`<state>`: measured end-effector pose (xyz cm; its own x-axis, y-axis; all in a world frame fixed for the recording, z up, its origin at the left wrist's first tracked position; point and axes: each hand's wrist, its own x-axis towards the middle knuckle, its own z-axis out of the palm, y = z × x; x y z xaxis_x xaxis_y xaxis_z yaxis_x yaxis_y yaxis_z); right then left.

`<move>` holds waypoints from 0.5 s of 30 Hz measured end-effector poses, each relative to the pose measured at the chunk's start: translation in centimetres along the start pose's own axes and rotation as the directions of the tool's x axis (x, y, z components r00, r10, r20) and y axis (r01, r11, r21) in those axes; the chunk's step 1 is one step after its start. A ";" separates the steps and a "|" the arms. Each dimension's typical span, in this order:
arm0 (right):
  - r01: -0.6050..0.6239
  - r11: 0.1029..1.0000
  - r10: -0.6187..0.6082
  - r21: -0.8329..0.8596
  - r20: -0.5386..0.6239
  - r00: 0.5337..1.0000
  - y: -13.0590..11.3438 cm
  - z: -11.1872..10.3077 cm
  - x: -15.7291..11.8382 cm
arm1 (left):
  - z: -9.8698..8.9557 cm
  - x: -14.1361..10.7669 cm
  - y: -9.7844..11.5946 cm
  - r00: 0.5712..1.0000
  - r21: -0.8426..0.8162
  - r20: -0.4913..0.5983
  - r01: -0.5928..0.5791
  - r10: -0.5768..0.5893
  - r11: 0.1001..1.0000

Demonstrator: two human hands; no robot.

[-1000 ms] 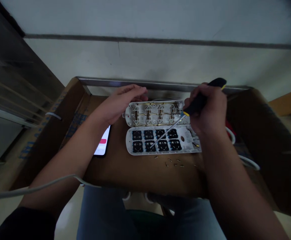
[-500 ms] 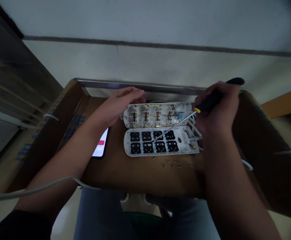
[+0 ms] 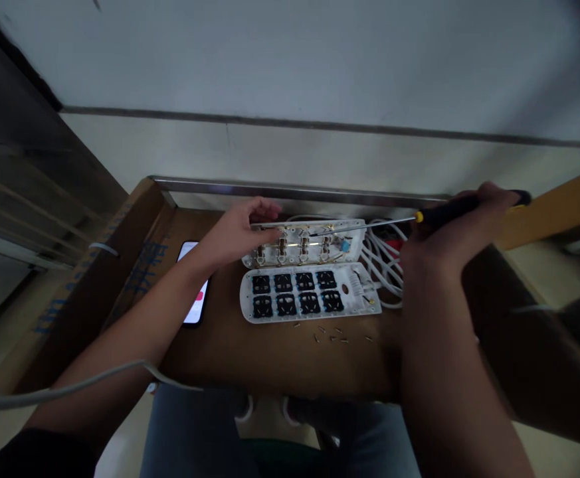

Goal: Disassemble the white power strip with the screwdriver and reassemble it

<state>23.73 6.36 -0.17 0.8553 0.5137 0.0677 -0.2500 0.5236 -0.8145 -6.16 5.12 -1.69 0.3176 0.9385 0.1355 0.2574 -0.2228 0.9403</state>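
Note:
My right hand [image 3: 444, 232] is wrapped round the black handle of a screwdriver [image 3: 369, 226]. Its thin metal shaft points left, with the tip over the metal contact strips in the upper half of an opened white power strip [image 3: 354, 230]. At that half's left end is my left hand [image 3: 242, 229], thumb stretched over the edge and fingers apart from it, holding nothing; whether it presses on the shell I cannot tell. In front lies the other half, a socket cover [image 3: 247, 299] with black shutter blocks in two rows.
Several small screws [image 3: 333, 338] lie loose on the cardboard box [image 3: 270, 355] in front of the cover. A lit phone [image 3: 197, 311] is left of it, partly under my left forearm. Coiled white cable [image 3: 379, 265] sits at the right; another cable [image 3: 95, 376] crosses my left arm.
The screwdriver tip has moved from the black shutter blocks up to the contact strips in the upper half. My right hand has shifted right; my left thumb now reaches over that half.

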 end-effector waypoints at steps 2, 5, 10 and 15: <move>-0.005 0.999 0.006 -0.031 0.012 1.000 0.0 0.0 -0.2 | 0.1 0.0 -0.1 1.000 0.020 0.011 -0.004 0.004 1.000; -0.025 0.999 0.026 -0.027 0.037 0.999 0.1 0.1 -0.2 | 0.3 0.0 0.0 1.000 0.063 0.014 -0.014 0.013 0.998; -0.004 1.000 0.006 -0.024 0.065 0.998 0.4 0.1 0.2 | 0.8 0.0 -0.2 1.000 0.184 0.005 -0.017 0.017 0.983; -0.016 0.999 0.022 -0.047 0.125 0.992 0.7 0.3 -0.5 | 1.1 -0.1 -0.1 0.999 0.301 -0.021 -0.037 0.045 0.953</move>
<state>23.00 6.67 -0.57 0.7860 0.6061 0.1219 -0.2416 0.4827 -0.8418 -5.22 4.78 -2.13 0.3093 0.9329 0.1847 0.5084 -0.3263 0.7969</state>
